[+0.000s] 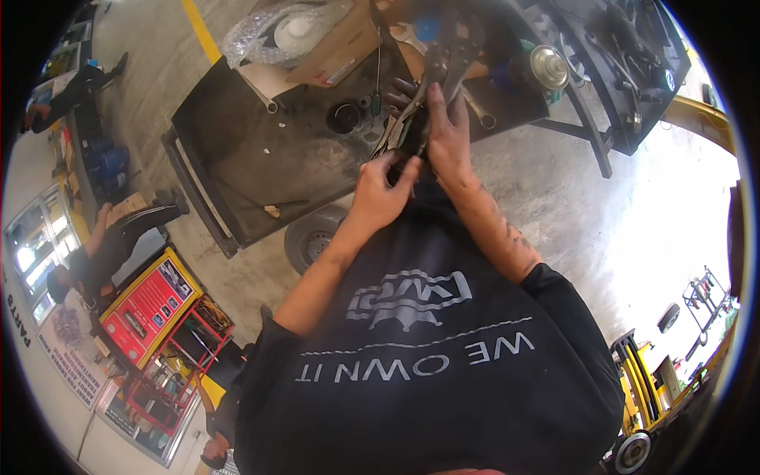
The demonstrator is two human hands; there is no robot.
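Over the near edge of the dark workbench (309, 174), both my hands are on a long dark metal part (439, 67) with holes along it. My right hand (447, 134) is closed round its near portion, with darkened fingertips. My left hand (384, 190) pinches at the near end, where thin strips (390, 138) stick out beside the part; exactly what its fingertips grip is partly hidden. A combination wrench (479, 111) lies just right of my right hand. To the left of the held part is a round black cup-like piece (344, 117) on the bench.
A cardboard box (340, 51), bubble wrap (277, 36) and another wrench (257, 87) occupy the bench's far side. A round-topped metal can (549, 67) stands at right, near a dark cart (633, 71) of parts. A wheel (313, 237) lies below the bench. Several people are at left.
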